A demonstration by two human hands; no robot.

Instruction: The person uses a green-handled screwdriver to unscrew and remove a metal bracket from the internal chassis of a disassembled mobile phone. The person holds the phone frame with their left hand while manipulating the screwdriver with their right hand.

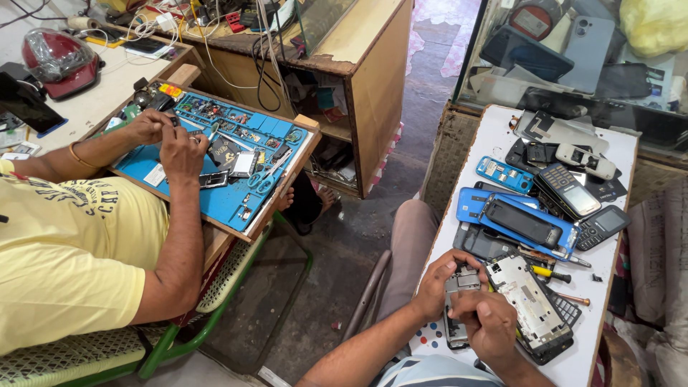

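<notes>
— What is the person holding down there at the bottom of the frame, a bit right of the middle?

— A small phone part (459,304). It is grey and silver, with its cover off, so you can see little metal bits on top. The lower end looks dark. It sits at the near edge of the white table (616,287).

— Which hand has it?

— Both. The left hand (438,285) wraps around its left side, fingers curled tight on it. The right hand (489,324) lies over the lower part, fingers bent and pressing on it.

— What is next to it?

— Just to the right lies an open phone frame (534,304), pale grey with a black edge. A screwdriver with a yellow handle (550,273) lies near it. Further up the table are a blue phone case (516,222) with a black phone in it, and some button phones (580,204) in a pile.

— And who is that in the upper left of the frame?

— Another person in a yellow shirt (72,258). That person's hands (168,140) are on a blue work mat (236,201) full of tiny parts. I cannot tell what they hold.
</notes>
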